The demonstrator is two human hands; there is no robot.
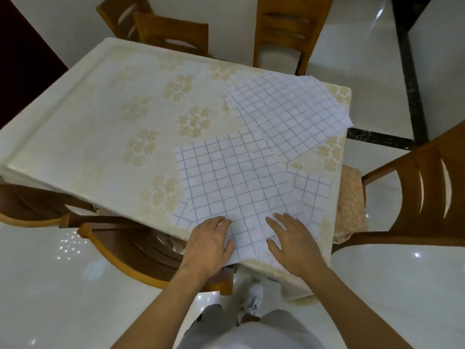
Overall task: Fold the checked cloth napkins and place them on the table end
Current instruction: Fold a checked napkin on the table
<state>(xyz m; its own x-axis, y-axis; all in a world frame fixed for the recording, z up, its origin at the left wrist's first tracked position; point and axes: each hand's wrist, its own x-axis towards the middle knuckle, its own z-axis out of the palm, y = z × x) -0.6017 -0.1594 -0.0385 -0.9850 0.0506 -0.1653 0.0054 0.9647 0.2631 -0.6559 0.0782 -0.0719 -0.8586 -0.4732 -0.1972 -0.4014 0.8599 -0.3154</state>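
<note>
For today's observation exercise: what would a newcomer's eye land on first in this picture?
First, the blue-checked napkin spread flat at the near right corner of the floral tablecloth, with the left hand and right hand resting on its near edge. Behind it lies a second checked napkin.

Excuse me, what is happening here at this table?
A person stands at the near corner of a dining table covered with a flowered tablecloth. Both hands lie flat, fingers straight, on the nearest checked napkin: the left hand on its near left part, the right hand on its near right part. That napkin is still spread out, not folded. A second pile of checked napkins lies farther away, near the right edge.
</note>
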